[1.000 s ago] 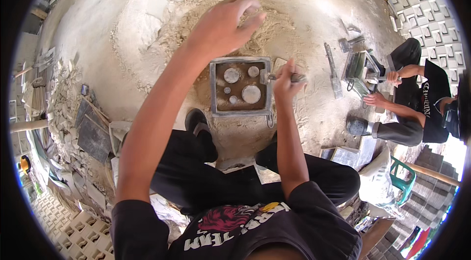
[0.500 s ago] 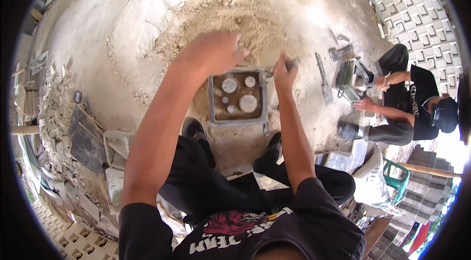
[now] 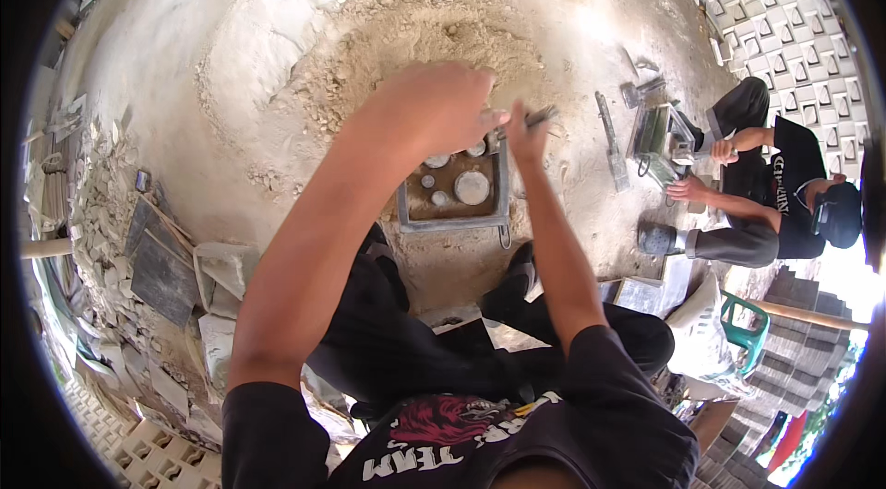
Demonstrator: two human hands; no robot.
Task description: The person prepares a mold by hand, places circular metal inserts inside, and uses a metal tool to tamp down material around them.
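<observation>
A square grey mould frame (image 3: pixel 506 203) lies on the ground before me, with a brown bed inside. Several pale round discs, large and small, are set in it, among them a large disc (image 3: pixel 472 187). My left hand (image 3: pixel 443 106) is over the frame's far edge, blurred, its fingertips close to my right hand; what its fingers do is hidden. My right hand (image 3: pixel 527 134), beyond the frame's far right corner, is closed on a small dark hand tool (image 3: pixel 543 116), whose exact kind is unclear. A thin metal loop (image 3: pixel 505 236) sticks out at the near right corner.
Beyond the frame lies a heap of sandy mix (image 3: pixel 443 28) with white powder (image 3: pixel 277 55) beside it. At right, a co-worker (image 3: pixel 784 184) handles another mould (image 3: pixel 660 143). A long flat tool (image 3: pixel 611 143) lies between us. Rubble (image 3: pixel 111 231) fills the left side.
My left hand has moved right, toward my right hand, and now covers part of the frame's far side. My right hand has shifted slightly left, still holding the dark tool.
</observation>
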